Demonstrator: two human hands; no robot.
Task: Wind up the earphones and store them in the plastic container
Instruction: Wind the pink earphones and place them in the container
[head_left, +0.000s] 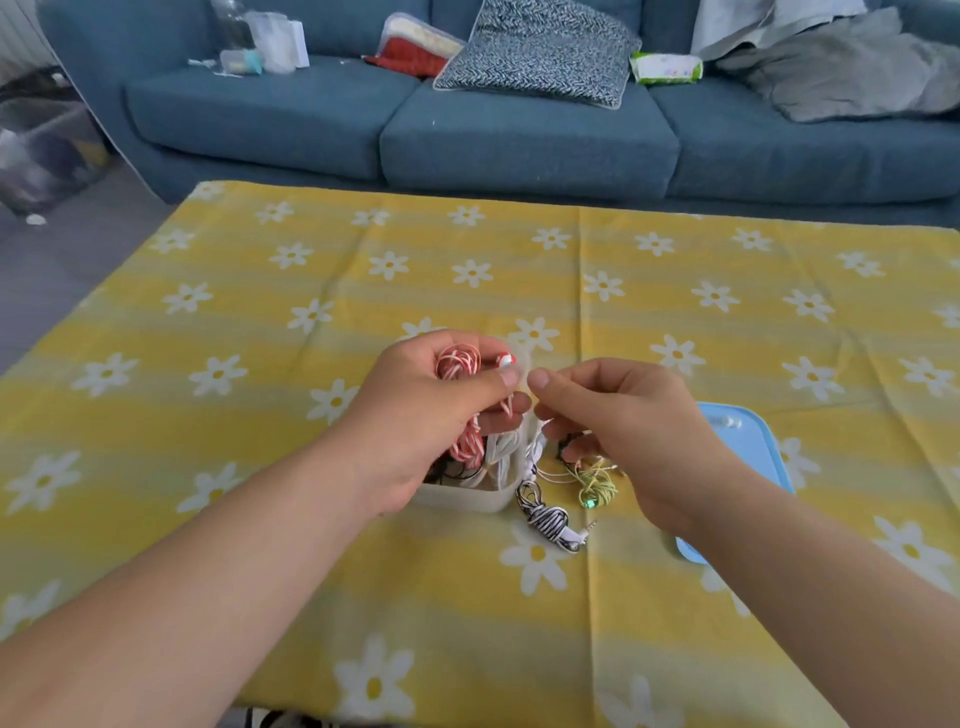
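Note:
My left hand (415, 415) grips a wound bundle of red-and-white striped earphones (457, 364) above the clear plastic container (467, 499), which holds white and dark earphone cables. My right hand (623, 421) hovers just right of the container with fingers curled; whether it pinches a cable end is unclear. On the cloth right of the container lie black-and-white striped earphones (550, 519) and yellow-green earphones (597, 486).
A light blue lid (748, 441) lies on the yellow daisy tablecloth (311, 545) to the right, partly under my right forearm. A blue sofa (519, 135) with a cushion, blankets and clutter stands behind the table.

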